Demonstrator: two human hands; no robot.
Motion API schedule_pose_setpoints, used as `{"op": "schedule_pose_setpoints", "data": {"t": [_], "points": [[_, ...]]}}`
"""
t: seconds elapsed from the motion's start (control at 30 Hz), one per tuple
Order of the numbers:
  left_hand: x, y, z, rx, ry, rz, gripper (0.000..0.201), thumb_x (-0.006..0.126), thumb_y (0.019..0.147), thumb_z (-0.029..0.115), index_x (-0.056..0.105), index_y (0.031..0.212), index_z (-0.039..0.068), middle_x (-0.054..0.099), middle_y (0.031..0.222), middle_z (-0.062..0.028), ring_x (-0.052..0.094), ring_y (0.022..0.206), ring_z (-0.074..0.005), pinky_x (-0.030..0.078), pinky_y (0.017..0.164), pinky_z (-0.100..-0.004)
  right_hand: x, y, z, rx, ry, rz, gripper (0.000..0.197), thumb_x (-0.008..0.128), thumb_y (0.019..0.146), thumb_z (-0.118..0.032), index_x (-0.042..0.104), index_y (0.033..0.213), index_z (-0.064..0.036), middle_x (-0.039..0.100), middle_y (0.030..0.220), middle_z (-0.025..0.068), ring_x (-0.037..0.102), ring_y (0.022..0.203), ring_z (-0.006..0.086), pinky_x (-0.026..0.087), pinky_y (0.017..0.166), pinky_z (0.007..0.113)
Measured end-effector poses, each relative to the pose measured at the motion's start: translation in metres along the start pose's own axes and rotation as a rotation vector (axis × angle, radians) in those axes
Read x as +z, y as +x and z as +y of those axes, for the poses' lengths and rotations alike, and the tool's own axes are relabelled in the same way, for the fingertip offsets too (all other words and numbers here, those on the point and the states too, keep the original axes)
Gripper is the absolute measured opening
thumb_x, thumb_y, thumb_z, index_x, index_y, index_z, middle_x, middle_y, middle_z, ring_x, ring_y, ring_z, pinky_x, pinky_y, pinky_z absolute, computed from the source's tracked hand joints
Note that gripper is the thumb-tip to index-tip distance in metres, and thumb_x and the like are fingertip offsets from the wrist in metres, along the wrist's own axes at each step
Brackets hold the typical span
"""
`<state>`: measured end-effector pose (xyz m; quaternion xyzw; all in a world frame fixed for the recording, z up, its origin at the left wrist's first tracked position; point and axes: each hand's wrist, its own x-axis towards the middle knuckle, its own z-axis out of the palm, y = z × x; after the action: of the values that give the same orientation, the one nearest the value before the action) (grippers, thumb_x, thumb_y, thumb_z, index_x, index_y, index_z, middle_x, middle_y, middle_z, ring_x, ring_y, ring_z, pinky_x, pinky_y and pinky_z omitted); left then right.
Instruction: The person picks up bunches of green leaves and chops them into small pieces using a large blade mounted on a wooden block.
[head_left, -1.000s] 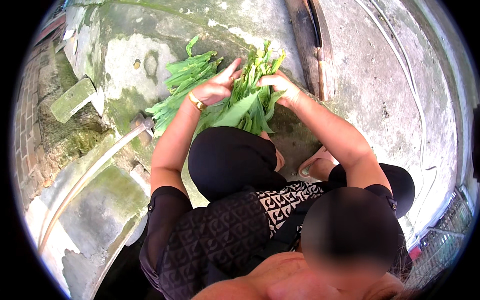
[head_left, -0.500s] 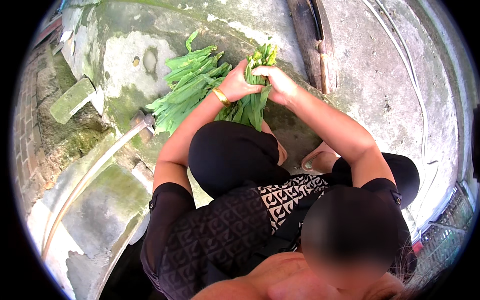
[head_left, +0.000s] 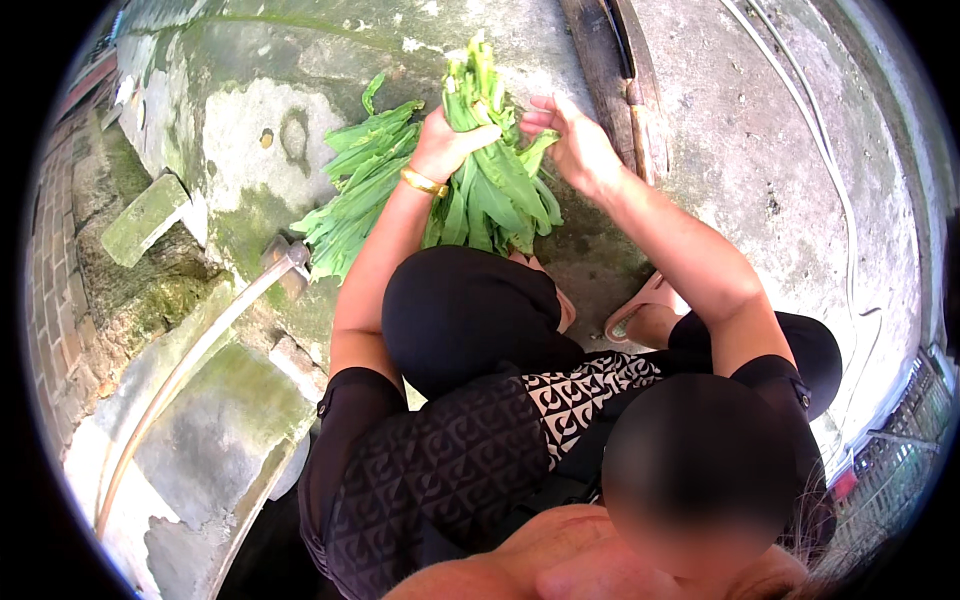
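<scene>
Left hand (head_left: 440,147) wrapped firmly round the stem end of a green leaf bundle (head_left: 493,195), center scene, stems pointing far. Right hand (head_left: 582,150) just right of it, fingers loosely open, apparently gripping nothing; can't tell if touching a leaf. Progress: one bundle gathered; separate leaf pile (head_left: 362,195) remains on concrete (head_left: 730,190), left, unheld.

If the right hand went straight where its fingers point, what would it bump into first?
Probably the bunch of green leaves in the left hand. The right hand's fingers point left toward it, though depth is hard to judge here.
</scene>
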<state>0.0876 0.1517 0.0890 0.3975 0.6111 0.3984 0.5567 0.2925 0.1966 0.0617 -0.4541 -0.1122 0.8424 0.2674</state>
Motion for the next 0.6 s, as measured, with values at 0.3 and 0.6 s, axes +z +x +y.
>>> {"op": "schedule_pose_setpoints", "data": {"t": [0.3,0.6], "points": [[0.006,0.012,-0.008,0.053,0.018,0.085,0.047,0.082,0.075,0.006,0.063,0.118,0.002,0.069,0.107,-0.0021,0.065,0.095,-0.0132,0.052,0.088,-0.0299,-0.002,0.008,-0.004,0.036,0.278,0.043,0.041,0.037,0.108,-0.041,0.057,0.109,-0.0045,0.042,0.064,-0.0001,0.043,0.060,0.0166,0.040,0.060,0.032],[-0.042,-0.005,0.035,-0.132,-0.042,-0.119,0.047,0.076,0.077,0.014,0.064,0.120,0.000,0.069,0.106,-0.0072,0.065,0.097,-0.0185,0.052,0.089,-0.0341,-0.011,0.005,-0.062,-0.439,-0.253,-0.030,0.043,0.037,0.109,-0.039,0.062,0.105,-0.0040,0.039,0.057,-0.0057,0.030,0.050,0.0078,0.027,0.048,0.026]]}}
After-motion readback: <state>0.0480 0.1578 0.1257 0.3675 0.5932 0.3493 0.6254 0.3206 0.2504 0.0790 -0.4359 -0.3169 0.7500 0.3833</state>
